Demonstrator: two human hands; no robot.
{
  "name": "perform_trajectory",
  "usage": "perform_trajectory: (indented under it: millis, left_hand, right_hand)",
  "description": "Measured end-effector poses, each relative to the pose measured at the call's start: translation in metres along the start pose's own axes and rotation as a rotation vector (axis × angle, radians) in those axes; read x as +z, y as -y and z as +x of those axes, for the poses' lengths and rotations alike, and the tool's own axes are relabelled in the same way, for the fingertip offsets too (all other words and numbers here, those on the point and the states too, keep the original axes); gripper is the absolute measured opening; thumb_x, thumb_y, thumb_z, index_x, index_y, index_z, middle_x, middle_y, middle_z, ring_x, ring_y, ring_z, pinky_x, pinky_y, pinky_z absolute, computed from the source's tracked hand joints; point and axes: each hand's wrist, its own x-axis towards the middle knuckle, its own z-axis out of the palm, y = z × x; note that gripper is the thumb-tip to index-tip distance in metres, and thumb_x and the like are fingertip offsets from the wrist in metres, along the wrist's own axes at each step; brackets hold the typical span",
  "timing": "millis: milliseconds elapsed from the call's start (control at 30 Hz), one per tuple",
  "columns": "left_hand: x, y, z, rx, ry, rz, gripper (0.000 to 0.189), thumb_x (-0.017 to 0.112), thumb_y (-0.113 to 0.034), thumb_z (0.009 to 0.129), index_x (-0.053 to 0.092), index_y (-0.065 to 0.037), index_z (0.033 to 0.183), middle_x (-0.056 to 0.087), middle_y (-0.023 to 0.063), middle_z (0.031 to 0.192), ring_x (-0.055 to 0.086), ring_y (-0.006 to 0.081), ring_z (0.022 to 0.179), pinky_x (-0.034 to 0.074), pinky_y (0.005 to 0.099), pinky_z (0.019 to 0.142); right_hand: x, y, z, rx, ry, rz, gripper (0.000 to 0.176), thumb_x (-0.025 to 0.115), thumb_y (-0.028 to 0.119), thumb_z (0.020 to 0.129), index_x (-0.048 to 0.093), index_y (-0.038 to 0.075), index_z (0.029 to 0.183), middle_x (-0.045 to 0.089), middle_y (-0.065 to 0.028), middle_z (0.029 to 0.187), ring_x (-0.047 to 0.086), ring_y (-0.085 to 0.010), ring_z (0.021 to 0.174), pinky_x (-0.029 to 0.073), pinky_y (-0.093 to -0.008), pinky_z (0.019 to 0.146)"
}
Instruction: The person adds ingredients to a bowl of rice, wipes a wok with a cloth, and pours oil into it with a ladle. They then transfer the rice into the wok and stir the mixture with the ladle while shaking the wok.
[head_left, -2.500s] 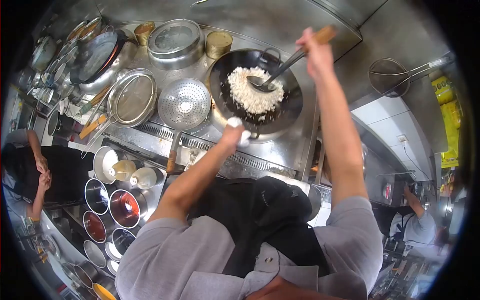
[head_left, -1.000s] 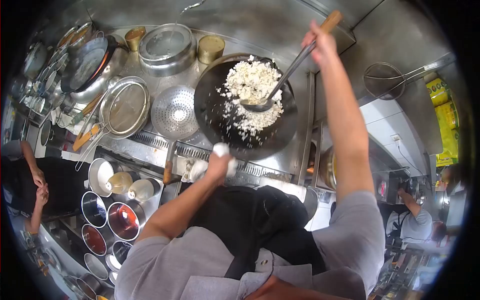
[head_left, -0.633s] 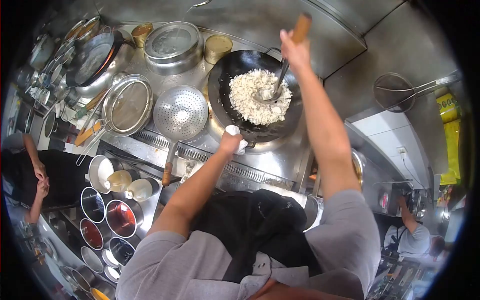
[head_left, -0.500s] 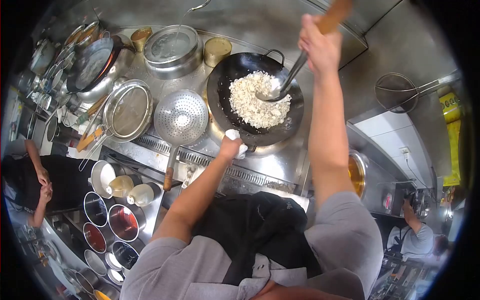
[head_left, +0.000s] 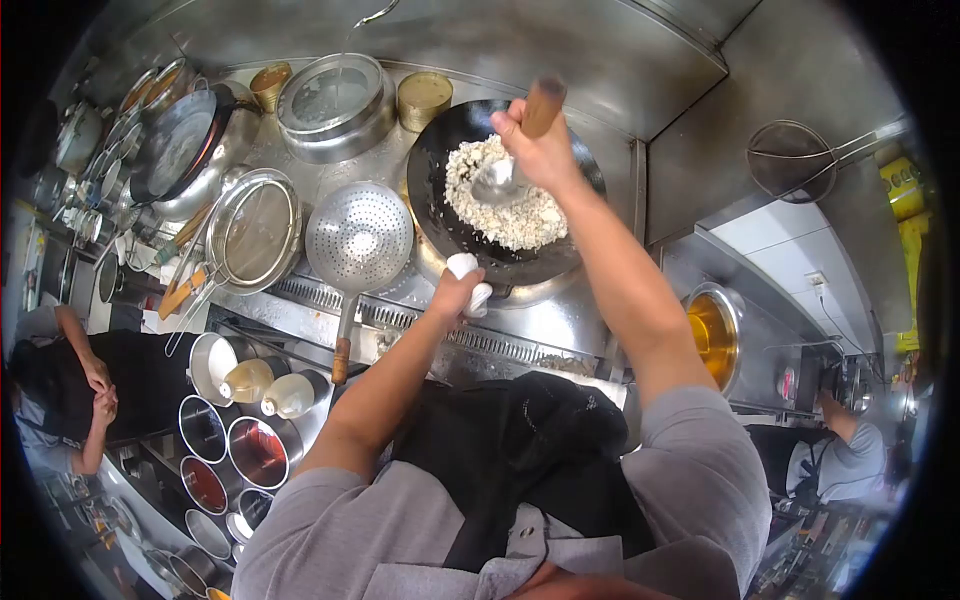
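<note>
A black wok [head_left: 428, 190] sits on the stove and holds what looks like fried rice [head_left: 525, 222], pale and loose. My right hand [head_left: 540, 150] is closed round the wooden handle of a ladle [head_left: 496, 184]; the ladle's metal bowl rests in the rice. At the wok's near edge my left hand [head_left: 458, 292] grips a folded white cloth [head_left: 466, 270]. The hand and cloth cover the wok's near handle, so how they hold it is partly hidden.
Left of the wok lie a perforated strainer [head_left: 360, 235] and a mesh sieve [head_left: 255, 232]. Behind stands a lidded metal pot [head_left: 335, 105] beside a tin [head_left: 425, 98]. Seasoning pots [head_left: 262, 450] are at lower left, a pot of yellow oil [head_left: 712, 340] at right. Two other people stand nearby.
My right hand has come down and to the left with the ladle, whose bowl has shifted left across the rice. My left hand stays at the wok's near edge with the cloth.
</note>
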Motion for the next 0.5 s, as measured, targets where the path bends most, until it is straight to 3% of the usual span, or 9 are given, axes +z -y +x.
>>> perform_trajectory:
  millis: [100,133,233,267,300,333,367,433,500]
  left_hand:
    - [-0.004,-0.012,-0.003,-0.153,0.082,-0.042,0.036,0.061,-0.037,0.090,0.047,-0.014,0.114,0.057,0.0013,0.086,0.059,0.0165,0.070,0.052,0.0392,0.057]
    - [-0.001,-0.014,-0.006,-0.161,0.064,-0.102,0.035,0.061,-0.037,0.090,0.047,-0.014,0.113,0.057,0.0013,0.085,0.059,0.0169,0.070,0.051,0.0397,0.056]
    - [0.006,-0.005,0.004,-0.214,0.053,-0.204,0.026,0.060,-0.029,0.089,0.048,-0.015,0.106,0.057,0.0026,0.080,0.058,0.0183,0.064,0.050,0.0400,0.052]
    - [0.003,-0.001,0.011,-0.238,0.088,-0.196,0.025,0.061,-0.022,0.086,0.049,-0.012,0.106,0.057,0.0044,0.080,0.059,0.0191,0.064,0.052,0.0407,0.051]
    - [-0.003,0.001,0.014,-0.269,0.116,-0.181,0.026,0.062,-0.015,0.084,0.050,-0.010,0.107,0.058,0.0061,0.080,0.060,0.0199,0.063,0.053,0.0413,0.050]
    - [-0.003,-0.004,0.013,-0.248,0.112,-0.103,0.023,0.059,-0.009,0.080,0.052,-0.007,0.102,0.059,0.0082,0.079,0.060,0.0209,0.063,0.051,0.0398,0.049]
    - [0.001,-0.006,0.018,-0.244,0.125,-0.101,0.023,0.059,-0.009,0.080,0.052,-0.007,0.102,0.059,0.0082,0.079,0.060,0.0209,0.063,0.051,0.0398,0.049]
    - [0.004,0.001,0.016,-0.125,-0.002,-0.107,0.012,0.057,-0.012,0.082,0.052,-0.007,0.092,0.057,0.0065,0.071,0.057,0.0208,0.056,0.047,0.0401,0.044]
    - [0.002,0.003,0.014,-0.103,0.028,-0.100,0.012,0.057,-0.011,0.081,0.054,-0.006,0.092,0.057,0.0064,0.071,0.057,0.0209,0.055,0.048,0.0392,0.045]
  right_hand:
    - [-0.033,0.092,-0.002,0.218,-0.058,0.266,0.031,0.067,0.015,0.087,0.046,0.010,0.064,0.045,0.0034,0.054,0.042,-0.0082,0.048,0.033,-0.0264,0.044]
    - [-0.045,0.100,-0.012,0.126,-0.018,0.297,0.030,0.067,0.014,0.089,0.045,0.010,0.067,0.045,0.0036,0.056,0.042,-0.0068,0.047,0.032,-0.0239,0.042]
    - [-0.021,-0.007,-0.032,0.069,-0.111,0.338,0.029,0.066,0.015,0.090,0.045,0.009,0.071,0.043,0.0038,0.056,0.040,-0.0058,0.047,0.031,-0.0232,0.042]
    - [-0.031,-0.031,-0.024,0.117,-0.041,0.312,0.024,0.066,0.016,0.090,0.048,0.007,0.077,0.041,0.0045,0.056,0.038,-0.0051,0.047,0.030,-0.0225,0.042]
    - [-0.039,-0.019,-0.022,0.120,-0.053,0.310,0.024,0.066,0.016,0.090,0.048,0.007,0.077,0.041,0.0045,0.056,0.038,-0.0051,0.047,0.030,-0.0225,0.042]
    - [-0.051,0.008,-0.015,0.153,-0.204,0.368,0.023,0.066,0.016,0.090,0.050,0.007,0.077,0.041,0.0049,0.057,0.037,-0.0052,0.047,0.029,-0.0223,0.042]
    - [-0.065,0.034,-0.001,0.171,-0.345,0.420,0.022,0.067,0.016,0.090,0.051,0.006,0.078,0.040,0.0052,0.057,0.036,-0.0052,0.046,0.028,-0.0221,0.043]
    - [-0.095,0.068,-0.012,0.075,-0.405,0.385,0.015,0.065,0.013,0.090,0.054,0.006,0.082,0.043,0.0045,0.059,0.037,-0.0050,0.046,0.028,-0.0211,0.042]
    - [-0.084,0.031,-0.026,0.142,-0.561,0.216,0.015,0.064,0.014,0.090,0.054,0.006,0.082,0.043,0.0038,0.059,0.037,-0.0067,0.045,0.030,-0.0223,0.042]
